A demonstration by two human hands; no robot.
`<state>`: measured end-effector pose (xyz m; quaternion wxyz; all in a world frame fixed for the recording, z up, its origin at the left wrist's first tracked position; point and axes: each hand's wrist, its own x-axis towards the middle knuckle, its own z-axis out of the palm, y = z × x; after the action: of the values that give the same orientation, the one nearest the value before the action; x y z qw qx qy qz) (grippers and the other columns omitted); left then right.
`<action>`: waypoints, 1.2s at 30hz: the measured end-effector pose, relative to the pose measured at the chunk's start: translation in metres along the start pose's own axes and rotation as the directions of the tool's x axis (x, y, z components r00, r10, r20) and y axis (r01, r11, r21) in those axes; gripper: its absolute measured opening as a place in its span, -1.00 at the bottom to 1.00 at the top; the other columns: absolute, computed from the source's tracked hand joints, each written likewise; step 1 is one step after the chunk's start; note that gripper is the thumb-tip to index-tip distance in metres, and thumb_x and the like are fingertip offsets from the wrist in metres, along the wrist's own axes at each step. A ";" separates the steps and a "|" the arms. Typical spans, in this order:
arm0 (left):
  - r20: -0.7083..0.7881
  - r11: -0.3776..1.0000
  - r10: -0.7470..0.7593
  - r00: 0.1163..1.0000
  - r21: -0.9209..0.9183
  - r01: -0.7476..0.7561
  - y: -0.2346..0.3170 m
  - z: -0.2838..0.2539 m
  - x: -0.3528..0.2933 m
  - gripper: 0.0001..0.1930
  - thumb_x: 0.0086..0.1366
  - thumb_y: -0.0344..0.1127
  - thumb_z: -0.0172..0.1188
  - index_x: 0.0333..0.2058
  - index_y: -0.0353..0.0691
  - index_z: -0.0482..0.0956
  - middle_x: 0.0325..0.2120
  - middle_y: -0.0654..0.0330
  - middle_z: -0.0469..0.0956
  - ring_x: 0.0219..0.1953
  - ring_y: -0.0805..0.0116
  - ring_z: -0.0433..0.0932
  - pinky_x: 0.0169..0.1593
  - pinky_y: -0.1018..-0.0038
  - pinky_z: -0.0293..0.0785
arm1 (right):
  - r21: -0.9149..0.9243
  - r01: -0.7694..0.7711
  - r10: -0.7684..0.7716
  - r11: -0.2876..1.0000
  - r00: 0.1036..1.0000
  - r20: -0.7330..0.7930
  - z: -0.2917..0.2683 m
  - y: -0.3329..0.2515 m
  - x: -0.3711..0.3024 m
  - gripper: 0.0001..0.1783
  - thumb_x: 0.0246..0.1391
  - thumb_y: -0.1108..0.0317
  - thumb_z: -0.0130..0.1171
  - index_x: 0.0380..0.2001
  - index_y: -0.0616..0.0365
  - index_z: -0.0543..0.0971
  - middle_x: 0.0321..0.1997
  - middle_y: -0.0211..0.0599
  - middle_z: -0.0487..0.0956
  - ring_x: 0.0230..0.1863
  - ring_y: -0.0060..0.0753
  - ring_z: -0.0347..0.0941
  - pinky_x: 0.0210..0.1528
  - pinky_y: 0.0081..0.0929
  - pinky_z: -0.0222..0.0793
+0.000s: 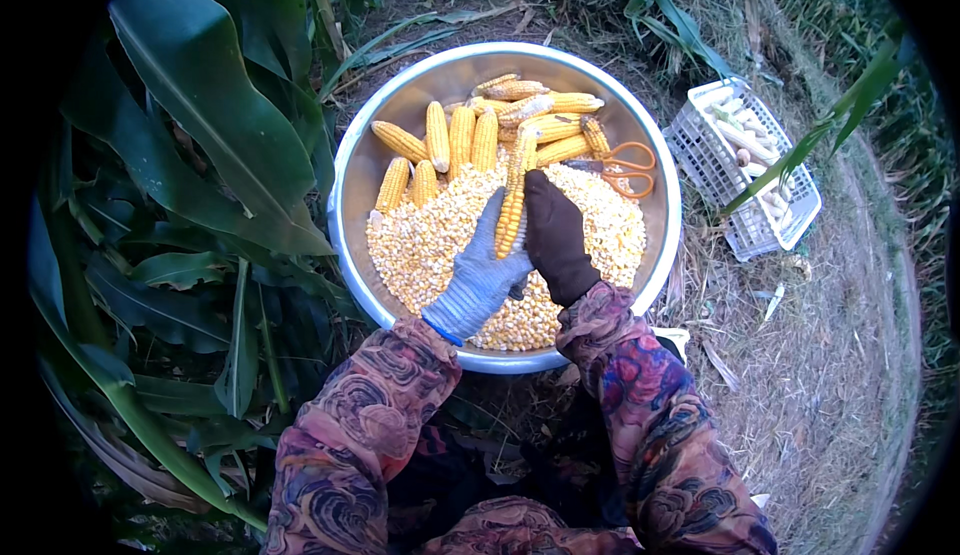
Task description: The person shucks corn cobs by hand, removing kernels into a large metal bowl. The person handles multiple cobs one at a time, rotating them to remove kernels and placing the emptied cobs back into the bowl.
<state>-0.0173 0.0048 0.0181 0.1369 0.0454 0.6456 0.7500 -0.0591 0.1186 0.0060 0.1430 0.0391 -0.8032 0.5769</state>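
Observation:
A large metal basin (345, 170) stands in front of me, its lower part heaped with loose yellow corn kernels (420, 240). Over the heap, both hands hold one upright corn cob (511, 213); part of its upper end looks stripped. My left hand (474, 281), in a grey-blue glove, closes around the cob's lower left side. On the cob's right side presses my right hand (556, 235) in a dark brown glove, its fingertips mostly hidden. Several ears of yellow corn (461, 138) lie at the basin's far side. Orange-handled scissors (653, 158) rest at the right, blades partly covered.
To the right of the basin, a white plastic basket (700, 153) sits tilted, holding several pale stripped cobs (752, 143). Tall maize leaves (205, 105) crowd the left side. Dry straw (800, 375) covers the ground at right, and one long green leaf (780, 170) crosses the basket.

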 end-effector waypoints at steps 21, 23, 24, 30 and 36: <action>0.087 0.959 -0.044 0.995 -0.277 0.067 0.008 -0.004 0.003 -0.30 0.05 -0.48 0.08 0.18 -0.14 0.01 -0.53 0.22 0.36 -0.67 0.49 0.34 -0.62 0.58 0.32 | 0.481 -0.530 0.442 0.699 0.848 0.293 -0.018 -0.020 0.007 -0.63 0.13 -0.03 -0.03 -0.43 0.07 0.45 -0.63 -0.59 0.30 -0.66 -0.68 0.19 -0.66 -0.68 0.10; 0.052 0.977 -0.033 0.998 -0.210 0.043 0.005 0.000 0.003 -0.22 0.04 -0.49 0.08 0.23 -0.14 -0.09 -0.53 0.20 0.38 -0.68 0.49 0.35 -0.64 0.58 0.34 | 0.485 -0.484 0.438 0.728 0.873 0.214 -0.011 -0.014 0.008 -0.61 0.10 -0.07 0.00 -0.43 0.06 0.45 -0.64 -0.60 0.30 -0.66 -0.68 0.19 -0.67 -0.69 0.08; 0.042 0.979 -0.040 0.998 -0.198 0.047 0.003 0.002 0.003 -0.20 0.04 -0.49 0.08 0.24 -0.13 -0.11 -0.53 0.20 0.38 -0.68 0.49 0.35 -0.64 0.58 0.34 | 0.493 -0.469 0.417 0.733 0.882 0.220 -0.011 -0.012 0.007 -0.60 0.09 -0.08 0.01 -0.44 0.06 0.45 -0.66 -0.60 0.31 -0.66 -0.70 0.19 -0.65 -0.71 0.07; 0.145 0.913 -0.061 0.988 -0.393 0.114 0.000 -0.014 0.004 -0.31 0.05 -0.47 0.08 0.17 -0.13 0.01 -0.53 0.22 0.36 -0.66 0.48 0.34 -0.62 0.57 0.31 | 0.370 -0.397 0.356 0.840 0.917 0.179 -0.005 -0.027 -0.001 -0.56 0.09 -0.04 0.04 -0.57 0.14 0.42 -0.69 -0.54 0.28 -0.67 -0.70 0.11 -0.63 -0.65 0.07; 0.105 0.932 -0.043 0.994 -0.353 0.078 0.004 -0.011 0.010 -0.23 0.04 -0.49 0.09 0.23 -0.13 -0.06 -0.43 0.17 0.44 -0.63 0.47 0.41 -0.61 0.59 0.36 | 0.509 -0.485 0.371 0.711 0.874 0.314 -0.016 -0.020 0.005 -0.54 0.13 -0.15 -0.11 -0.52 0.03 0.42 -0.70 -0.57 0.29 -0.72 -0.71 0.16 -0.69 -0.71 0.04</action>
<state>-0.0302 -0.0041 0.0192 0.1966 0.0359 0.4925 0.8470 -0.0568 0.1273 0.0300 -0.0905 -0.0532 -0.5883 0.8018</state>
